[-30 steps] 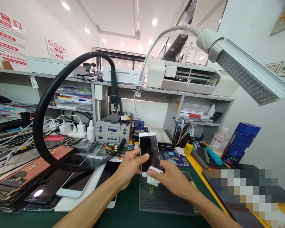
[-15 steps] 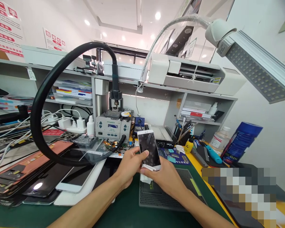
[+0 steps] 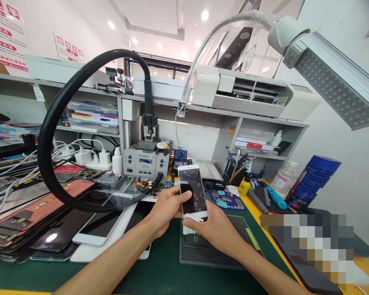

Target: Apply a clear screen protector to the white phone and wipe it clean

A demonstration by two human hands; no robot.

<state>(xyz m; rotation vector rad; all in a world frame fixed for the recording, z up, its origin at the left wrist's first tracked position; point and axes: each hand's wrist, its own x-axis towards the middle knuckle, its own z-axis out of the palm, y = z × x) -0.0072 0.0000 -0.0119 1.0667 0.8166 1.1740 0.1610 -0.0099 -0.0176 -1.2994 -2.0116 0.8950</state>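
Note:
A white-framed smartphone (image 3: 194, 180) with a dark, spotted screen is held up over the green mat, tilted toward me. My left hand (image 3: 167, 208) grips its left side, thumb resting on the screen and fingers behind. My right hand (image 3: 214, 228) is closed at the phone's lower end, pressing a folded white tissue (image 3: 189, 230) against it with the thumb. Part of the tissue lies across the bottom of the screen. The right fingers behind the phone are hidden. Beneath the hands lies a dark perforated pad (image 3: 224, 246).
A grey hot-air station (image 3: 146, 162) with a looping black hose (image 3: 44, 135) stands at the back left. Phones and screens (image 3: 98, 227) are stacked on the left. A lamp (image 3: 341, 78) hangs at upper right. Bottles (image 3: 285, 178) and tools (image 3: 276, 197) line the right side.
The phone has become slightly more upright, and the tissue's fold at its lower end sits differently. Both hands keep hold. The camera view has shifted a little.

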